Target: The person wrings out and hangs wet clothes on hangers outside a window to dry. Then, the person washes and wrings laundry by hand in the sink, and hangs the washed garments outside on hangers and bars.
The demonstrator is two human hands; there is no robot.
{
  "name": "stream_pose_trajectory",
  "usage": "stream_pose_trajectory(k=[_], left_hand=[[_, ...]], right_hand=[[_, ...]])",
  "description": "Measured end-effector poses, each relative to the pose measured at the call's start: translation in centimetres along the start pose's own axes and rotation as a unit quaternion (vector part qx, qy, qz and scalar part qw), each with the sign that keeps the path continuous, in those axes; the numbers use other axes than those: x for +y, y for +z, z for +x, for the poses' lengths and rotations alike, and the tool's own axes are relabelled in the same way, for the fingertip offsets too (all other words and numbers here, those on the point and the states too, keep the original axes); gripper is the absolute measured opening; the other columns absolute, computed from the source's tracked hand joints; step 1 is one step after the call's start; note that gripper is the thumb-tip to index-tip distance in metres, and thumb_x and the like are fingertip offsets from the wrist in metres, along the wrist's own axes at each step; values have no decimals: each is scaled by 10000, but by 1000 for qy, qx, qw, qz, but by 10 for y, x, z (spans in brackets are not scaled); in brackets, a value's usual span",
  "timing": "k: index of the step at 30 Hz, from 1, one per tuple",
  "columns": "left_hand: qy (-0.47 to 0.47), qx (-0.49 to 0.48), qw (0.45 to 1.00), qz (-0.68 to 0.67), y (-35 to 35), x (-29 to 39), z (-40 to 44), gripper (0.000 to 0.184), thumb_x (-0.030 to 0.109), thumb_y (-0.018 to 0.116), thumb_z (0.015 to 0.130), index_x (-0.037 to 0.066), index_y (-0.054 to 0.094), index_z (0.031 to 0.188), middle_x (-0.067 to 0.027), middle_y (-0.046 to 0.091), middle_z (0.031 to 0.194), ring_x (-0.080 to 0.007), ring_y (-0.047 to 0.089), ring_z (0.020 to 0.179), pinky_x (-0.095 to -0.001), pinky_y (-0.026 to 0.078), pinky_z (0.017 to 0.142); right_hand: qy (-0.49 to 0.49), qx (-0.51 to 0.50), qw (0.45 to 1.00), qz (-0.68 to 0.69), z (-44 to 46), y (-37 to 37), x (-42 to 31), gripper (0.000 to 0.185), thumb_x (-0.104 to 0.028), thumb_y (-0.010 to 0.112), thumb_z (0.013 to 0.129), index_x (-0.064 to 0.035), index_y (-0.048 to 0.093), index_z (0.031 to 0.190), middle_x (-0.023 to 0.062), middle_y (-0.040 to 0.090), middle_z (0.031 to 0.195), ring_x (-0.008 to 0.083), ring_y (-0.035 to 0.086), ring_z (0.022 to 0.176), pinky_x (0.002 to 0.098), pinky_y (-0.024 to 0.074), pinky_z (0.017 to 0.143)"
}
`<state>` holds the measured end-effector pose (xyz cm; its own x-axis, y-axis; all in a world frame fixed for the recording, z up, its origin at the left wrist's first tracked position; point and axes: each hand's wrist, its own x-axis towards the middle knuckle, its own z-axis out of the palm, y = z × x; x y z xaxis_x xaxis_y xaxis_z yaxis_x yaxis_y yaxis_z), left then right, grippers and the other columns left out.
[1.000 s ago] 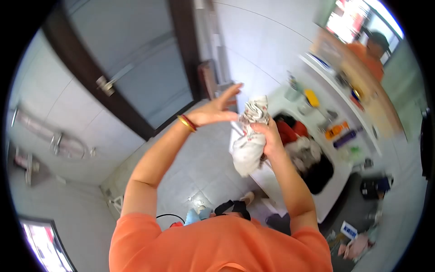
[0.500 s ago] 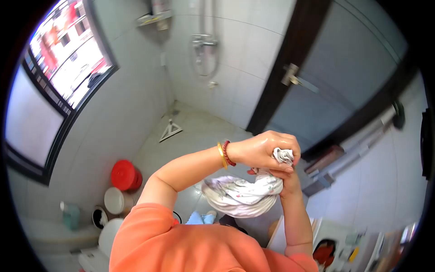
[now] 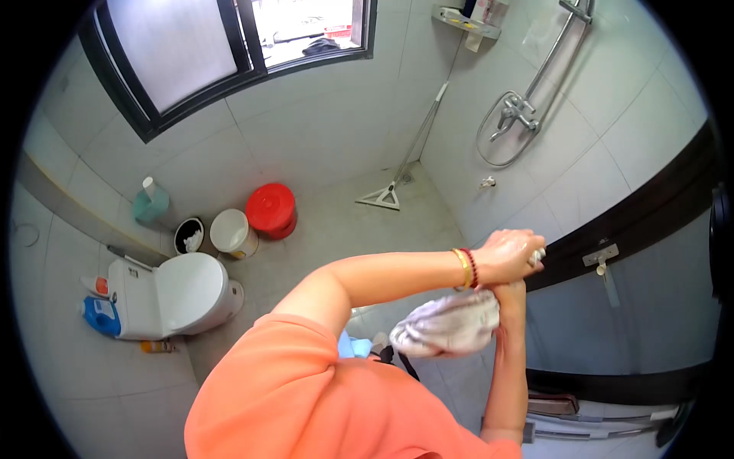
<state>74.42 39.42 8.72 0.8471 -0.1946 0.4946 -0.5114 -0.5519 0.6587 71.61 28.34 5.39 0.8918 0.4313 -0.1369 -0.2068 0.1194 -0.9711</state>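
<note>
Right of centre, the left hand [image 3: 508, 258] is curled into a fist round a twist of pale cloth [image 3: 446, 325], whose bulk hangs in folds below it, against the right wrist. The right hand [image 3: 508, 291] is tucked beneath the left and mostly covered, so its grip cannot be told. The left forearm crosses over the floor [image 3: 321, 229], and the orange sleeve [image 3: 267, 367] blocks the lower middle.

A red bucket [image 3: 271, 212], white bucket [image 3: 231, 233] and dark-rimmed bin [image 3: 189, 234] stand in a row left of centre, near the toilet [image 3: 191, 289]. A squeegee [image 3: 388, 194] leans in the far corner. The blue bottle [image 3: 100, 317] at left bears a label (too small to read). The shower rail [image 3: 552, 57] and window [image 3: 176, 53] are cut off at the top; the door [image 3: 634, 321] runs off at right.
</note>
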Motion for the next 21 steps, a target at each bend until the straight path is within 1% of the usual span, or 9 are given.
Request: stream_pose_trajectory(k=[3, 6, 7, 11, 13, 14, 15, 19, 21], left_hand=[[-129, -92, 975, 155, 32, -44, 12, 245, 179, 625, 726, 75, 564, 940, -147, 576, 854, -315, 598, 748, -406, 480, 639], [-89, -152, 957, 233, 25, -49, 7, 384, 182, 617, 718, 109, 531, 1086, -141, 566, 922, -295, 612, 744, -395, 492, 618], [-85, -237, 938, 236, 11, -41, 12, 509, 199, 591, 727, 146, 462, 1216, -137, 556, 1009, -281, 610, 820, -392, 481, 696], [-8, -467, 869, 163, -39, -18, 48, 503, 188, 592, 702, 174, 521, 1201, -133, 540, 1141, -272, 504, 1069, -393, 357, 934], [66, -538, 831, -127, -49, -24, 59, 437, 227, 605, 739, 118, 558, 1159, -148, 521, 1182, -278, 468, 1118, -399, 339, 953], [106, -592, 763, -237, -57, -26, 67, 414, 281, 599, 791, 58, 563, 1138, -155, 512, 1199, -284, 455, 1135, -399, 319, 969], [138, -587, 721, -341, -61, -28, 68, 327, 231, 583, 819, 32, 602, 1078, -125, 577, 1115, -183, 493, 1071, -278, 403, 860], [326, -456, 582, -590, -92, -31, 67, 368, 290, 567, 826, -28, 625, 1002, -225, 524, 1158, -385, 364, 1205, -494, 284, 986], [281, -332, 582, -687, -113, -39, 40, 313, 289, 603, 803, -19, 639, 842, -187, 591, 965, -378, 462, 1087, -475, 360, 925]], right_hand=[[6, 32, 996, 89, 37, -6, 41, 238, -76, 624, 711, -9, 576, 934, 41, 586, 788, 123, 571, 659, 269, 467, 566], [52, -15, 984, 171, 43, -7, 64, 295, -58, 593, 705, 20, 535, 984, 86, 584, 811, 159, 579, 696, 284, 479, 596], [73, -45, 979, 183, 40, -5, 57, 296, -59, 590, 701, 24, 529, 979, 98, 581, 800, 168, 578, 690, 285, 480, 597], [142, -177, 942, 248, 37, 1, 17, 426, -132, 635, 599, 53, 492, 955, 153, 559, 749, 239, 564, 614, 311, 486, 547], [110, -245, 926, 264, 41, 10, 6, 538, -152, 663, 528, 66, 468, 980, 186, 550, 740, 275, 555, 580, 358, 489, 516], [74, -332, 907, 250, 47, 13, -1, 559, -149, 676, 524, 61, 459, 994, 197, 534, 729, 261, 533, 557, 353, 458, 496], [101, -360, 892, 255, 49, 22, -8, 553, -163, 675, 520, 54, 466, 983, 186, 528, 726, 250, 522, 560, 338, 437, 498], [106, -425, 846, 306, 61, 77, -30, 534, -169, 690, 542, 44, 475, 982, 159, 536, 752, 234, 531, 596, 324, 444, 530], [99, -448, 825, 331, 69, 102, -36, 526, -172, 698, 553, 40, 480, 982, 146, 540, 766, 226, 535, 614, 318, 447, 545]])
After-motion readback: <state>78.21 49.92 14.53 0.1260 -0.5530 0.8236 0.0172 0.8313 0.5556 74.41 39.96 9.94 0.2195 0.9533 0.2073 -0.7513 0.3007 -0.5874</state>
